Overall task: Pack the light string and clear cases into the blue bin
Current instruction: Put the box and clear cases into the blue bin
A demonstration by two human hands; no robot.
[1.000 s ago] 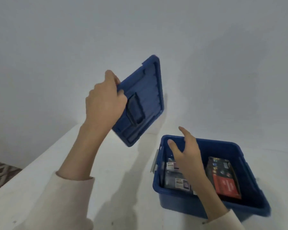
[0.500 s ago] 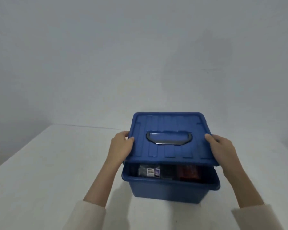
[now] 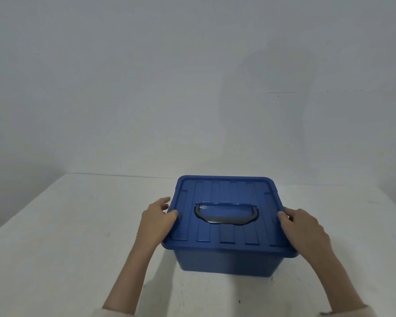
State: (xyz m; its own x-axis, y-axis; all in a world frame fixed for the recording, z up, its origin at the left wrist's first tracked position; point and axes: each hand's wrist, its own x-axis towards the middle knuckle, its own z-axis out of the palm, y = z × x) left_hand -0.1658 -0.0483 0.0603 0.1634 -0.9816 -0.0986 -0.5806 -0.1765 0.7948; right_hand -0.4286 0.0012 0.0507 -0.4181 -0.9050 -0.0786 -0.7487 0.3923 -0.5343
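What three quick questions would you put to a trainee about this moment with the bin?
1. True or false: the lid lies flat on top of the blue bin.
2. The left hand and the right hand hold: A) opposite side edges of the lid; B) the bottom of the bin; C) nothing at all.
3. Which dark part lies folded down in the recess at the middle of the lid?

Key: 1 true; 2 A; 3 the handle.
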